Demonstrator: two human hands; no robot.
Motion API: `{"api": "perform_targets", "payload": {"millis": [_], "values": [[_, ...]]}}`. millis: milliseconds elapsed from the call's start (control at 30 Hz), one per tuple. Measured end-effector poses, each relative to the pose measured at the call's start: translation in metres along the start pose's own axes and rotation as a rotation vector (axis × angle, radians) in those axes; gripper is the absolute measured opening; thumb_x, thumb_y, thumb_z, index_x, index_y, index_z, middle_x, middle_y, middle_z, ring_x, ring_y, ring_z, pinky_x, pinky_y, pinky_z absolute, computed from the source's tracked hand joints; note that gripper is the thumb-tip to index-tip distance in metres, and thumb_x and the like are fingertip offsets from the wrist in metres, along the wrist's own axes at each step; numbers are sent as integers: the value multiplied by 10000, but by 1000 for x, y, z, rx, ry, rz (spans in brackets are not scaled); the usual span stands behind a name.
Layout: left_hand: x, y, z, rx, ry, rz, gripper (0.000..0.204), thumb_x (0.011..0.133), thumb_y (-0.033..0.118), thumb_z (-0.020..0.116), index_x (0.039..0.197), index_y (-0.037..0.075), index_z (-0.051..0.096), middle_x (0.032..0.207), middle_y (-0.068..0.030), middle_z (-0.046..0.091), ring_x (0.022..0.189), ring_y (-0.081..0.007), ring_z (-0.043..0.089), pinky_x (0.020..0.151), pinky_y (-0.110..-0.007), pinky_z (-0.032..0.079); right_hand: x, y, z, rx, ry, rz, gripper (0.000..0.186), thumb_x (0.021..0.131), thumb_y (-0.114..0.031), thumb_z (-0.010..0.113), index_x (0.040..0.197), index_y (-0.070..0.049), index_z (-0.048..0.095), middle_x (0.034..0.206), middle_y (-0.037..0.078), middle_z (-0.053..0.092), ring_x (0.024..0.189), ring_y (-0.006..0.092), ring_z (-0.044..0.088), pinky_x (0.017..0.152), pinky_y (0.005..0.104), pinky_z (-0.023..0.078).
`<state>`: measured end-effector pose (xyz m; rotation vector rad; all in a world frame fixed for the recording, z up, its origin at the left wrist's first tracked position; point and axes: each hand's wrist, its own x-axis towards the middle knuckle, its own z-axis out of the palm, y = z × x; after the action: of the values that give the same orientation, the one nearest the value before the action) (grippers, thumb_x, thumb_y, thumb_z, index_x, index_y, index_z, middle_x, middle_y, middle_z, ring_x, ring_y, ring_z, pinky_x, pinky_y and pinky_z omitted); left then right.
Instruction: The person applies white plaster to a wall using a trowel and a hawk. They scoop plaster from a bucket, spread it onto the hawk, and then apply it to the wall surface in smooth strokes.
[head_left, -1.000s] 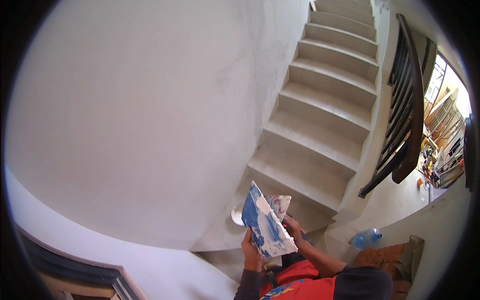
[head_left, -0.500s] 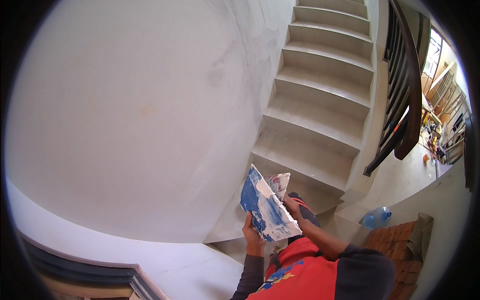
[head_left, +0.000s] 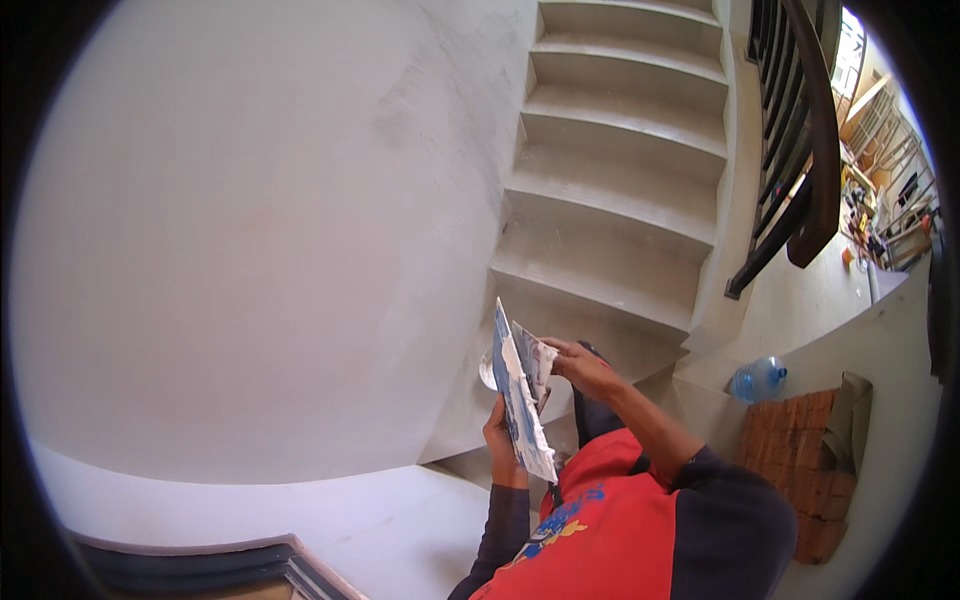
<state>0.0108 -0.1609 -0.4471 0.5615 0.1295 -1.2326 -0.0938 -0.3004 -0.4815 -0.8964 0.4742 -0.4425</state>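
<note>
My left hand (head_left: 497, 432) grips a flat blue board (head_left: 514, 395) from beneath. White putty coats its face and lies thick along its edge, and the board stands steeply tilted, nearly edge-on. Closed around a smaller flat plate-like scraper (head_left: 535, 358) smeared with white is my right hand (head_left: 583, 367); the board partly covers this tool. The scraper's edge is close to the board's putty-covered side; whether they touch I cannot tell. Behind the board, a round white container (head_left: 487, 369) shows in part on the landing.
Pale stairs (head_left: 610, 220) climb ahead, beside a large whitish wall (head_left: 250, 250) on the left. A dark handrail (head_left: 823, 140) runs along the right. Near my right side are a blue plastic water bottle (head_left: 757, 380) and stacked reddish bricks (head_left: 790, 450).
The board has turned from showing its broad face to nearly edge-on. My right hand has moved slightly up with the scraper. The view has shifted, and the white container has come into sight.
</note>
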Motion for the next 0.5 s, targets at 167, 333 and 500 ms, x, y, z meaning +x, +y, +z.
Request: {"api": "perform_targets", "payload": {"millis": [167, 333, 500], "values": [[8, 4, -4, 26, 83, -44, 443, 942, 233, 423, 1279, -54, 417, 1230, -178, 523, 1137, -306, 517, 1029, -537, 359, 6, 2, 8, 268, -95, 120, 355, 940, -249, 494, 1205, -13, 513, 1193, 70, 533, 1091, 185, 500, 950, 349, 375], [18, 9, 15, 66, 133, -57, 321, 917, 181, 478, 1151, -36, 517, 1047, -163, 606, 960, -267, 602, 1042, -575, 301, 14, 1, 10, 450, -136, 162, 431, 913, -263, 541, 1274, -47, 450, 1171, 44, 534, 1047, 190, 510, 942, 365, 378], [48, 13, -9, 113, -21, -147, 439, 947, 261, 430, 1248, -59, 450, 1195, -196, 551, 1102, -326, 544, 1013, -485, 395, 20, -11, 7, 466, -75, 127, 454, 874, -264, 597, 1263, -73, 461, 1152, 31, 538, 1011, 166, 516, 906, 335, 400]]}}
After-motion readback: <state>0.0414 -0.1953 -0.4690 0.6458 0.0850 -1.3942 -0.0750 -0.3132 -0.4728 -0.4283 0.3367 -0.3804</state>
